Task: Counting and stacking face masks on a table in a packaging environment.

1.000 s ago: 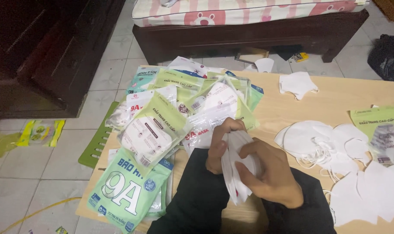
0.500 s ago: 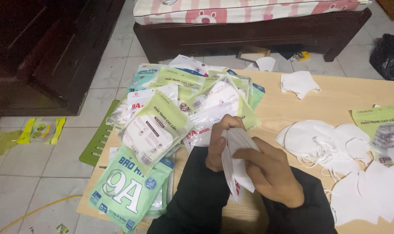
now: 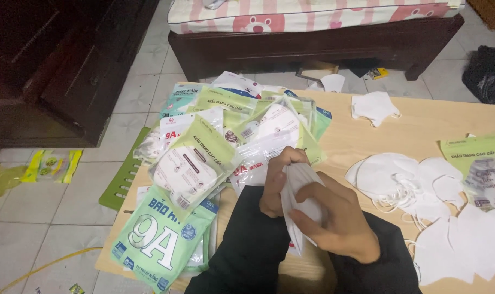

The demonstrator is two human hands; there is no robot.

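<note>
While both hands close on it above the bench (image 3: 378, 136) near edge, the folded white mask (image 3: 301, 188) sits between left hand (image 3: 277, 188) and right hand (image 3: 340, 223). Judged light, soft, easily creased; hold by folded edges, not the ear loops.

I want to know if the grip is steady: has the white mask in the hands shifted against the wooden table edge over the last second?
No. The white mask stays folded between the left hand and the right hand, at the same spot beside the pile of mask packets on the table.
</note>
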